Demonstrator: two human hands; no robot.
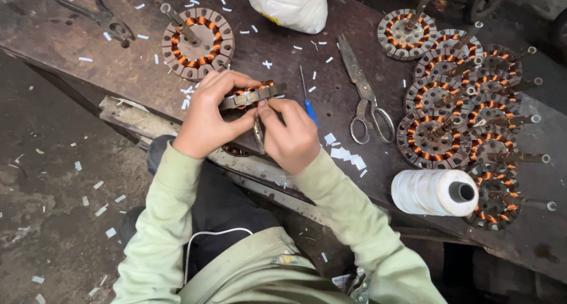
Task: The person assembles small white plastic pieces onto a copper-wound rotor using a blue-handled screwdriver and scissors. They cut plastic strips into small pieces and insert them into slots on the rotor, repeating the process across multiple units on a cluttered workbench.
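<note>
While both hands' fingers pinch stator (251, 95), scissors (365, 94), thread spool (434, 192), stator pile (466, 97) sit right.

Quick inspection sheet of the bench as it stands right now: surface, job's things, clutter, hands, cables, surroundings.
Surface: dark, worn metal bench, scattered with white paper snippets.
Job's things: wound copper coil disc held on edge over the bench edge; a thin metal tool hangs below it.
Clutter: scissors, blue-handled screwdriver, white thread spool, one finished disc, pile of discs with shafts, white bag, pliers.
Hands: left hand grips the disc; right hand pinches it from below.
Cables: thin white cord at the lap.
Surroundings: dirty floor with more paper scraps.
</note>
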